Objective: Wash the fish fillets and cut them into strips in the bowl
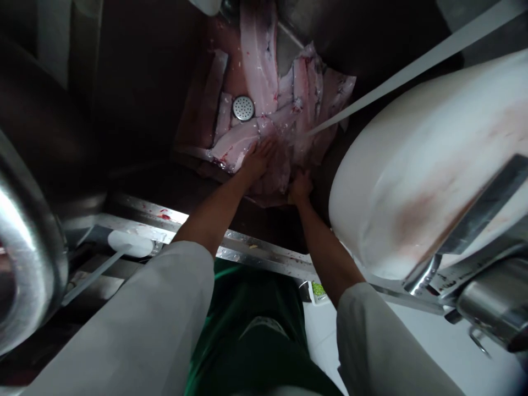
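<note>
Several pale pink fish fillets (259, 66) with dark skin edges lie in a dark metal sink (144, 110). My left hand (258, 158) rests flat on a fillet in the near part of the pile, fingers stretched out. Just to its right, my right hand (301, 186) is at the near edge of the same pile. Its fingers look curled, but whether they grip a fillet is too dark to make out. A pale stream (383, 85), apparently running water, comes down from the upper right onto the fish close to my right hand.
A round perforated drain cover (243, 108) sits among the fillets. On the right, a thick white chopping block (383, 203) carries a cleaver (482, 209). A steel pot (495, 302) stands beyond it. The blood-spotted sink rim (264, 256) runs before me; a steel vessel (28, 236) is left.
</note>
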A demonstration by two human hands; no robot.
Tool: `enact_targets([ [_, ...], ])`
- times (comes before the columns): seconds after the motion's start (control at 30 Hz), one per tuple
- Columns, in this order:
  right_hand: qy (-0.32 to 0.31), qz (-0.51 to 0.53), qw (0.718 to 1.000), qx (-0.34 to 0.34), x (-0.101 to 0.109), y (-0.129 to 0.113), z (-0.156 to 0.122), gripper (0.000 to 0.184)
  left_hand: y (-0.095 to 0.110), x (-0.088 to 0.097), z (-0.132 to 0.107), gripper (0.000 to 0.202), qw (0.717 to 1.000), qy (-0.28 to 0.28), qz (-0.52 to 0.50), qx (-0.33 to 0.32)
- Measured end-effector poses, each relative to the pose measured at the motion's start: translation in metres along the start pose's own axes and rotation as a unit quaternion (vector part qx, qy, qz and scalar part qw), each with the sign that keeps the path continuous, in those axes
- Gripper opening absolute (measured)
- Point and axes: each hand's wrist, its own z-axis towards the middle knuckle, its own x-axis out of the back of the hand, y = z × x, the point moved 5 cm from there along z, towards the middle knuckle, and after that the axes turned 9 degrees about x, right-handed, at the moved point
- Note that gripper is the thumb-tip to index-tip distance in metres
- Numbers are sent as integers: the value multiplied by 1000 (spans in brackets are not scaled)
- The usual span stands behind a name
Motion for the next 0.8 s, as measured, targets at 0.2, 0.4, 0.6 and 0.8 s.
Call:
enact_targets([
  [0.2,72,6,997,29,13,-39,21,38,-2,3,2,65,997,5,-70,16],
  [0.4,-9,-25,997,73,-9,-60,35,46,3,2,0,67,999,-14,-38,20],
  [0.6,-83,-89,992,13,-17,-24,-35,38,5,1,1,62,997,0,-61,38],
  [0.8,-41,-74,996,9,1,-32,-17,36,4,-1,2,66,998,-22,-36,38],
])
